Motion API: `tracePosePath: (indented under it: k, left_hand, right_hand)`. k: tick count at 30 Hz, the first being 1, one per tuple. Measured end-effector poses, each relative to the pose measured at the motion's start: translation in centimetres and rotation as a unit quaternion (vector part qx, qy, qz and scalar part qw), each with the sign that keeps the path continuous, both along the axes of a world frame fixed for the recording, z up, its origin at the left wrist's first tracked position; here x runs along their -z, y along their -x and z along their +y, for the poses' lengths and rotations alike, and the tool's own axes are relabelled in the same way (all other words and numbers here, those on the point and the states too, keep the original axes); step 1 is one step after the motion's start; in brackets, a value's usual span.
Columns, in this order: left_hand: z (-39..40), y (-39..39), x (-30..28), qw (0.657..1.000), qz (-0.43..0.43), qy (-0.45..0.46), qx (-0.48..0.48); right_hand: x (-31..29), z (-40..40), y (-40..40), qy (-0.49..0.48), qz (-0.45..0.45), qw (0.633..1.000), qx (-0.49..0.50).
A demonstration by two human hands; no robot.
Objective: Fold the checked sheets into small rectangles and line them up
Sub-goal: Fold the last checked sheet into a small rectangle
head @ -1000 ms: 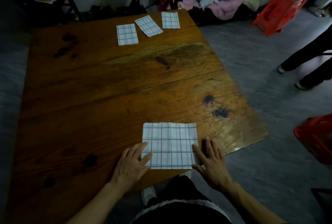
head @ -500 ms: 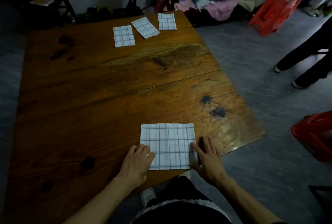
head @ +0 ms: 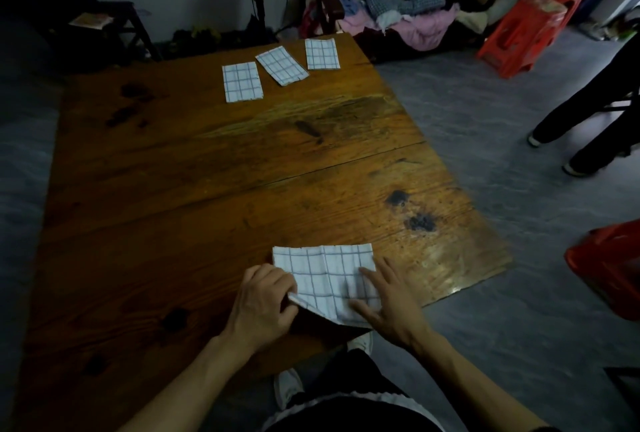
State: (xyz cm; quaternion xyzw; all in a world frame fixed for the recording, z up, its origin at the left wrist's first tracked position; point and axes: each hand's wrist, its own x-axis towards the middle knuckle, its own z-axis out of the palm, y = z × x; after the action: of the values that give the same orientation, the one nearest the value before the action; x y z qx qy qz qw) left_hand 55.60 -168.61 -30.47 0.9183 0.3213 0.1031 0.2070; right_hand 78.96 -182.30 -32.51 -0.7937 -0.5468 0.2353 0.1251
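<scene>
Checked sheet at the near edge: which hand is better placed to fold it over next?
Probably the left hand: it pinches the checked sheet by its lifted near-left corner, while the right hand lies flat on it.

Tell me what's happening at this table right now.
A person is folding a checked sheet at the near edge of a wooden table. The left hand pinches and lifts the sheet's near left corner, while the right hand presses flat on its right side. Three folded sheets lie in a rough row at the far end.
</scene>
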Motion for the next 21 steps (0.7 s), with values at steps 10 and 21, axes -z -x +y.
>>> tracePosePath:
  k: [10, 21]
  left_hand:
    - [1.4, -2.2, -7.6, 0.990, -0.134, -0.028, -0.043]
    - [3.5, 3.5, -12.4, 0.978, -0.097, 0.164, -0.090]
  right_hand:
    - [-6.3, 4.8, 4.0, -0.190, 0.010, 0.979, -0.079]
    - [-10.9, 4.4, 0.7, -0.309, 0.137, 0.938, -0.075]
